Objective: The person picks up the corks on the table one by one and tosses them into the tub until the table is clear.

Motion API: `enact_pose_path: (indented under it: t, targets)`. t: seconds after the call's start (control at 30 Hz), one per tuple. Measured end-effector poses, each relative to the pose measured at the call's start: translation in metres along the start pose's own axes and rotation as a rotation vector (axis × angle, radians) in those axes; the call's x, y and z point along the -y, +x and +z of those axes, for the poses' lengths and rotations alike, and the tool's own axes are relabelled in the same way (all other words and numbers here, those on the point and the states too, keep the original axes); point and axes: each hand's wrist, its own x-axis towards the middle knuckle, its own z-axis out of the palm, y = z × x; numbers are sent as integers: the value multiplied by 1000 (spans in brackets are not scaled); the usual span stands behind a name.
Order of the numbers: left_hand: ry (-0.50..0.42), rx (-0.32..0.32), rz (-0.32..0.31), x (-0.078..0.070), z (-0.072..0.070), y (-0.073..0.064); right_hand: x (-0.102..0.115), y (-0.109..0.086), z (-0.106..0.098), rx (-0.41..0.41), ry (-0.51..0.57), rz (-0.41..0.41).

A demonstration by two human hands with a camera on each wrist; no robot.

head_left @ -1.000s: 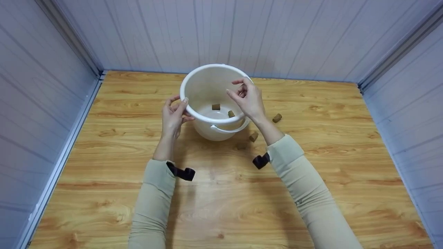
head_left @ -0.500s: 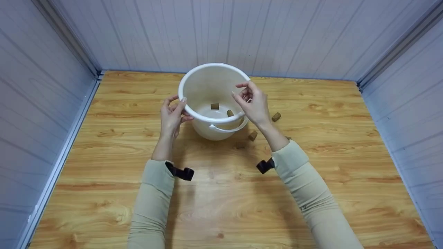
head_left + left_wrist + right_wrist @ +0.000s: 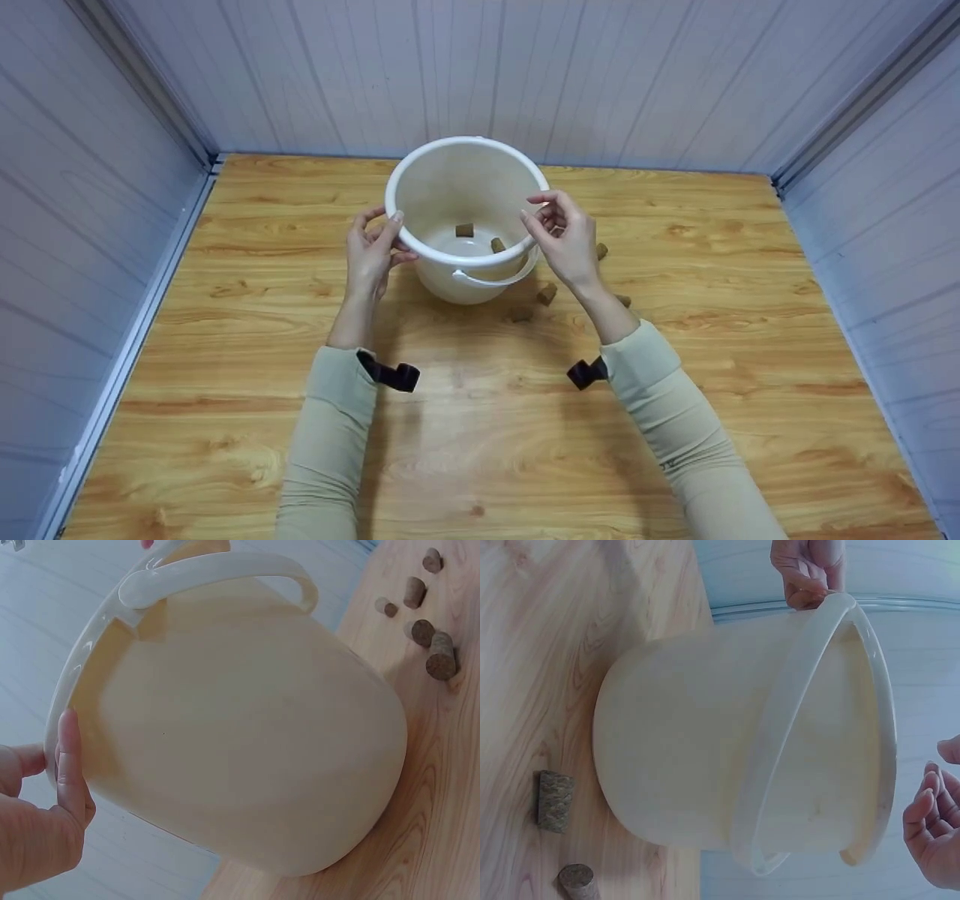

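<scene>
A white bucket [image 3: 469,281] stands upright on the wooden surface, its handle [image 3: 495,282] hanging down over the near side. Pinching the rim at its left is my left hand [image 3: 370,247], thumb on top and fingers beneath; the left wrist view shows the same grip from the side. Two corks lie inside at the bottom, a cork [image 3: 464,230] near the middle and another cork [image 3: 498,245] partly behind the near rim. My right hand [image 3: 570,244] hovers at the right rim with loosely bent fingers, thumb and forefinger apart, and nothing between them.
Several corks lie on the wooden surface [image 3: 480,450] right of the bucket, among them a cork [image 3: 547,294] near its base and a cork [image 3: 602,250] partly behind my right hand. Pale panel walls [image 3: 360,75] enclose the back and both sides.
My right hand has drawn back from over the bucket's opening, rightward and toward me, to the right rim. The left hand keeps its hold and the bucket stays in place.
</scene>
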Motion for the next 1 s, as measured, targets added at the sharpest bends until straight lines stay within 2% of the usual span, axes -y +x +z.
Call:
enact_pose_path:
  t: [0.27, 0.6, 1.0]
  targets:
    - [15, -21, -29, 0, 0, 1, 18, -15, -10, 1, 7, -2]
    - [-16, -14, -20, 2, -1, 1, 4, -28, -20, 14, -3, 8]
    - [10, -27, -33, 0, 0, 2, -17, -43, -28, -11, -74, 36]
